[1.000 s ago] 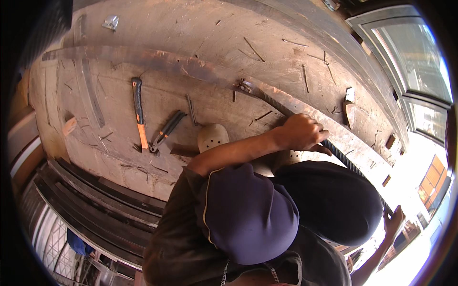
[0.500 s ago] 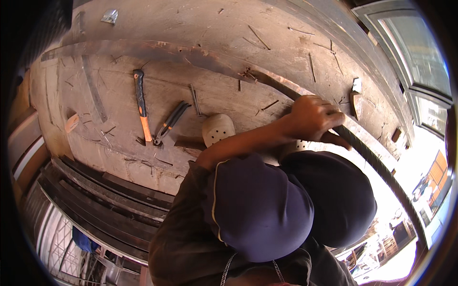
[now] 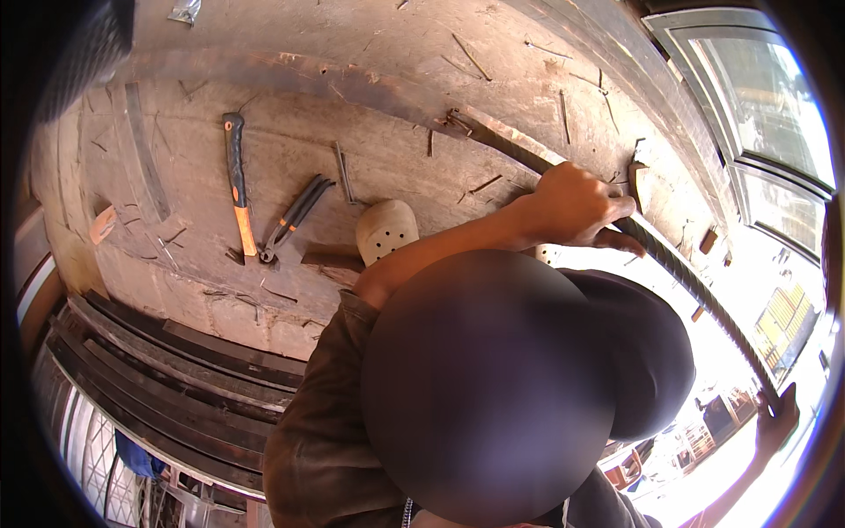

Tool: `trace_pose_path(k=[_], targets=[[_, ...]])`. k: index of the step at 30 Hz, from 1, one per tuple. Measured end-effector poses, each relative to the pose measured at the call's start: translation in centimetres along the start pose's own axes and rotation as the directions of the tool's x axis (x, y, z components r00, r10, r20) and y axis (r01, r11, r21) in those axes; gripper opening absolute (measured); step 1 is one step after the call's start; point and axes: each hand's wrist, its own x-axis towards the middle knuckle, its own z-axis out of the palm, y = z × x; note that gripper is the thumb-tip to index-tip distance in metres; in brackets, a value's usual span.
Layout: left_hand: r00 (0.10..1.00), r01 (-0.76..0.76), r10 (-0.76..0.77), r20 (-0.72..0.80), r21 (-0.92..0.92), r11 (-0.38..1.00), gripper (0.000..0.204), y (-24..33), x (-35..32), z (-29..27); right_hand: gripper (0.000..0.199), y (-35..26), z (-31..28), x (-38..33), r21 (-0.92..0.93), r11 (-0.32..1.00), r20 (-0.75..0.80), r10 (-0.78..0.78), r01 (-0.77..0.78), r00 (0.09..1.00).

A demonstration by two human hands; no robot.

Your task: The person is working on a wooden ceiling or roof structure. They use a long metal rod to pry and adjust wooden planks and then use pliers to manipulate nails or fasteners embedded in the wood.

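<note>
Head view: left hand [image 3: 572, 207], right of centre, has its fingers curled around a ribbed steel bar [image 3: 678, 268] running from upper centre to lower right. Right hand [image 3: 775, 422], at lower right, grips the bar's far end. Hammer [image 3: 238, 189] and pliers [image 3: 295, 216] lie at left.

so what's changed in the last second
Little. The left hand has kept its grip on the ribbed steel bar, edging slightly up it. The right hand sits further right at the bar's far end. The hammer, pliers and clog have not moved.
</note>
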Motion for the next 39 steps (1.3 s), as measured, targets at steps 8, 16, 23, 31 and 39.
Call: trace_pose_path(k=[8,16,23,31,39], targets=[[0.979,0.008,-0.019,0.205,0.056,0.998,0.021,-0.4,-1.1,0.2,0.044,-0.5,3.6,1.7,-0.264,0.961,0.170,0.127,-0.079,0.977],[0.993,-0.024,0.014,0.117,0.085,0.996,0.053,-0.3,1.1,-1.1,0.056,4.6,5.9,2.0,-0.117,0.987,-0.191,-0.134,0.113,0.972],[0.940,0.014,-0.095,0.328,0.240,0.971,0.071,-1.8,1.2,2.7,0.068,-1.4,17.9,9.7,-0.096,0.957,-0.254,-0.289,0.273,0.923],[0.937,0.001,-0.058,0.345,0.162,0.987,0.065,-1.7,-0.1,2.7,0.068,0.6,19.5,6.0,0.172,0.963,0.104,-0.229,0.210,0.968],[0.933,-0.111,0.011,0.361,0.259,0.960,0.050,-2.7,-1.1,3.6,0.039,0.7,34.0,7.6,0.429,0.901,0.130,-0.134,0.066,0.983]])
